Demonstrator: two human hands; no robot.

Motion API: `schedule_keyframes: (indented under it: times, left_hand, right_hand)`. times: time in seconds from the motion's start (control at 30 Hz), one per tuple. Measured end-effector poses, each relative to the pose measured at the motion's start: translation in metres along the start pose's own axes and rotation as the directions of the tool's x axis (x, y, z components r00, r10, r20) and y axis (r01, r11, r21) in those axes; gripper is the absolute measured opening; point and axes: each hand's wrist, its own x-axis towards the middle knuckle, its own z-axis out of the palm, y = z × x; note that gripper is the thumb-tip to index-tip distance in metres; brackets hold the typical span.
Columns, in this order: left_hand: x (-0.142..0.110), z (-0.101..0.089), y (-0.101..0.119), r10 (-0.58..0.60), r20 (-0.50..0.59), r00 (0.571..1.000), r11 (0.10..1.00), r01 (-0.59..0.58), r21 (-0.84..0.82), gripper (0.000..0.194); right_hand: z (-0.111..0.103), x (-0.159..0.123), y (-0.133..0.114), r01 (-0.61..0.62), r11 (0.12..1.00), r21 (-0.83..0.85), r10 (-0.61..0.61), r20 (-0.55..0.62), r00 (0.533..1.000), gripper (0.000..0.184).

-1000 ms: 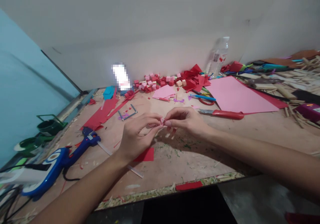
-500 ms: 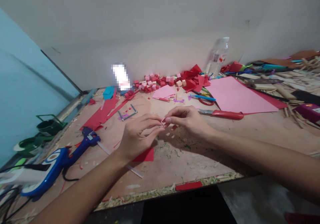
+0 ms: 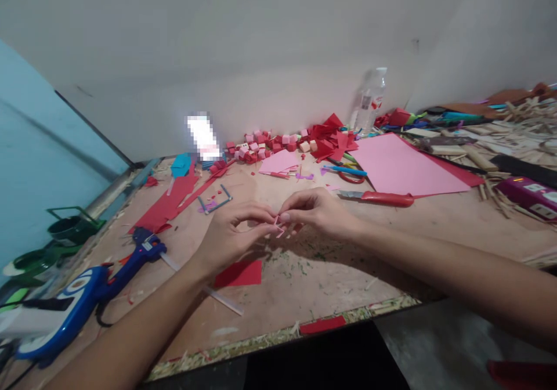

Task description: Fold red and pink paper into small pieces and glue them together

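Note:
My left hand (image 3: 230,236) and my right hand (image 3: 317,213) meet over the middle of the wooden table (image 3: 413,245). Both pinch a tiny pink and red paper piece (image 3: 277,226) between thumb and fingertips, just above the tabletop. A red paper scrap (image 3: 239,274) lies below my left hand. A clear glue stick (image 3: 217,294) lies beside it.
A blue glue gun (image 3: 82,288) lies at the left. A pink sheet (image 3: 404,166), a red-handled cutter (image 3: 376,197) and scissors (image 3: 346,172) lie beyond my right hand. Small pink and red cubes (image 3: 270,143), a plastic bottle (image 3: 369,100) and wooden sticks (image 3: 513,140) crowd the back and right.
The view has shifted slightly, so everything sits a little to the left. Both hands stay pinched on the small paper piece, fingers working it a bit lower.

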Motion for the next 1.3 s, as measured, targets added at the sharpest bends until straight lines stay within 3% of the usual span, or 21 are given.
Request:
schedule_keyframes:
  times: [0.13, 0.2, 0.27, 0.33, 0.5, 0.87, 1.1, 1.2, 1.3]
  left_hand:
    - [0.005, -0.003, 0.005, -0.022, -0.008, 1.0, 0.998, 0.022, -0.066, 0.005]
    - [0.009, -0.005, 0.009, -0.036, -0.032, 0.999, 0.996, 0.033, -0.081, 0.008]
    - [0.013, -0.008, 0.012, -0.04, -0.071, 0.997, 0.996, 0.034, -0.081, 0.008]
    - [0.015, -0.009, 0.014, -0.029, -0.107, 0.994, 0.998, 0.022, -0.061, 0.006]
    - [0.015, -0.008, 0.011, -0.018, -0.17, 0.985, 0.998, 0.029, 0.064, 0.006]
    - [0.01, 0.005, 0.006, -0.01, -0.13, 0.991, 0.983, 0.034, 0.179, 0.009]
    - [0.011, -0.019, -0.008, 0.002, -0.027, 1.0, 0.939, 0.008, 0.344, 0.015]
    - [0.011, -0.025, -0.018, -0.029, 0.082, 0.996, 0.909, -0.008, 0.416, 0.011]
    - [0.009, -0.022, -0.021, -0.034, 0.103, 0.994, 0.902, -0.014, 0.432, 0.007]
  right_hand:
    - [0.0, 0.002, -0.003, 0.038, 0.992, -0.116, -0.042, -0.029, 0.999, 0.028]
    - [0.001, 0.001, -0.011, 0.118, 0.963, -0.241, -0.14, -0.079, 0.987, 0.025]
    - [0.004, -0.001, -0.022, 0.233, 0.895, -0.381, -0.296, -0.114, 0.948, 0.019]
    - [0.008, -0.004, -0.033, 0.28, 0.856, -0.434, -0.372, -0.142, 0.917, 0.018]
    - [0.013, -0.007, -0.035, 0.353, 0.782, -0.514, -0.421, -0.017, 0.907, 0.009]
    - [0.013, 0.003, -0.012, 0.077, 0.892, -0.446, -0.157, -0.146, 0.977, 0.01]
    - [0.004, 0.009, -0.007, 0.062, 0.926, -0.373, -0.143, -0.195, 0.97, 0.017]
    - [-0.003, 0.011, -0.001, -0.007, 0.959, -0.282, -0.058, -0.222, 0.973, 0.015]
    - [-0.006, 0.012, 0.007, -0.075, 0.991, -0.115, 0.045, -0.239, 0.97, 0.009]
